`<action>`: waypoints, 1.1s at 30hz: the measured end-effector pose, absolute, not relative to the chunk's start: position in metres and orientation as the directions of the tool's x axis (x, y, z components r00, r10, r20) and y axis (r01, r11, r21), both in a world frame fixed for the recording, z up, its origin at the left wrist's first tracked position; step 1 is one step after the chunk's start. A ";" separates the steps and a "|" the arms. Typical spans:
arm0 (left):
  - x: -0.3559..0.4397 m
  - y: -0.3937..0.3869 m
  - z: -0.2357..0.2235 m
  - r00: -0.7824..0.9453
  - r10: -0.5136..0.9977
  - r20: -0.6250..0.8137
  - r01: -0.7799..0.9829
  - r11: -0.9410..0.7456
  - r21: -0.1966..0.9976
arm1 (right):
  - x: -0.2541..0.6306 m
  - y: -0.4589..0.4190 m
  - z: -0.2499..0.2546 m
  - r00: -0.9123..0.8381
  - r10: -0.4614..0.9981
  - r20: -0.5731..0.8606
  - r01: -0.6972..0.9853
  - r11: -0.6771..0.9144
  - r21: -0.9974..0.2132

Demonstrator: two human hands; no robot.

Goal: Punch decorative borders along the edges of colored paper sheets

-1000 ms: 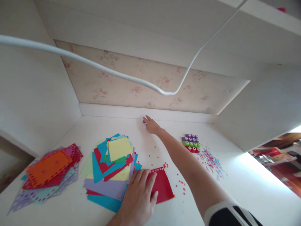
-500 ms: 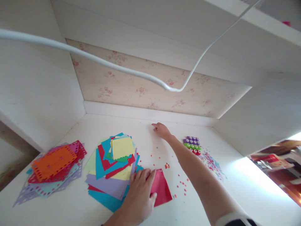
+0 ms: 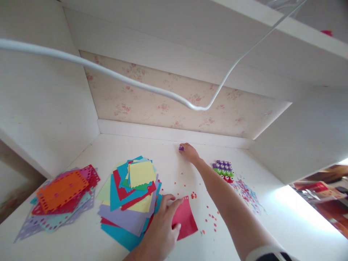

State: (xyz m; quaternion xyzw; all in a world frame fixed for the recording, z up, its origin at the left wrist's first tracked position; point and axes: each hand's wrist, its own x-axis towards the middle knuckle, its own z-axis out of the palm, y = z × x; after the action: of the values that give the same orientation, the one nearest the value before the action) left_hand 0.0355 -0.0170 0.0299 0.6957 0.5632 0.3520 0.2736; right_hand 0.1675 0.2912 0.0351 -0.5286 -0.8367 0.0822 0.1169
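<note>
My right hand (image 3: 189,153) reaches far across the white desk (image 3: 174,170) and its fingers close on a small purple punch (image 3: 181,148) near the back wall. My left hand (image 3: 160,232) rests at the near edge, fingers on a red paper square (image 3: 187,219) whose top edge has a punched pattern. A loose stack of coloured paper squares (image 3: 130,197) lies just left of that hand.
A pile of punched paper sheets (image 3: 58,199) lies at the far left. A block of purple, green and red punches (image 3: 223,170) stands at the right, with paper confetti (image 3: 246,194) beside it and dots scattered mid-desk. A white cable (image 3: 130,81) hangs overhead under a shelf.
My right hand has drawn back slightly from the back wall with the purple punch in its fingers. My left hand has lifted the red square's near side a little.
</note>
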 end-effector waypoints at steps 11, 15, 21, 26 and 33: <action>0.029 -0.005 0.023 0.005 0.973 0.231 0.526 -0.199 0.827 | 0.168 0.248 0.035 -0.328 0.923 0.201 0.667 0.377 -0.643; 0.028 -0.001 0.026 -0.026 0.973 0.228 0.523 -0.181 0.833 | 0.200 0.187 0.034 -0.373 0.912 0.172 0.534 0.363 -0.764; 0.027 0.000 0.030 -0.046 0.981 0.190 0.493 -0.143 0.858 | 0.244 0.101 0.019 -0.314 0.940 0.136 0.308 0.236 -0.922; 0.027 0.001 0.029 -0.025 0.988 0.150 0.472 -0.121 0.874 | 0.250 0.077 0.012 -0.270 0.936 0.225 0.368 0.317 -0.874; 0.028 0.001 0.031 0.000 0.996 0.093 0.456 -0.082 0.886 | 0.246 0.073 0.018 -0.263 0.933 0.244 0.323 0.323 -0.890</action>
State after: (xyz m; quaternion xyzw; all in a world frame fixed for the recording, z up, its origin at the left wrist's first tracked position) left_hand 0.0281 0.0007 0.0307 0.6197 0.5856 0.3965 0.3404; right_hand 0.2464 0.0726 0.0177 -0.4471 -0.7023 0.3720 0.4104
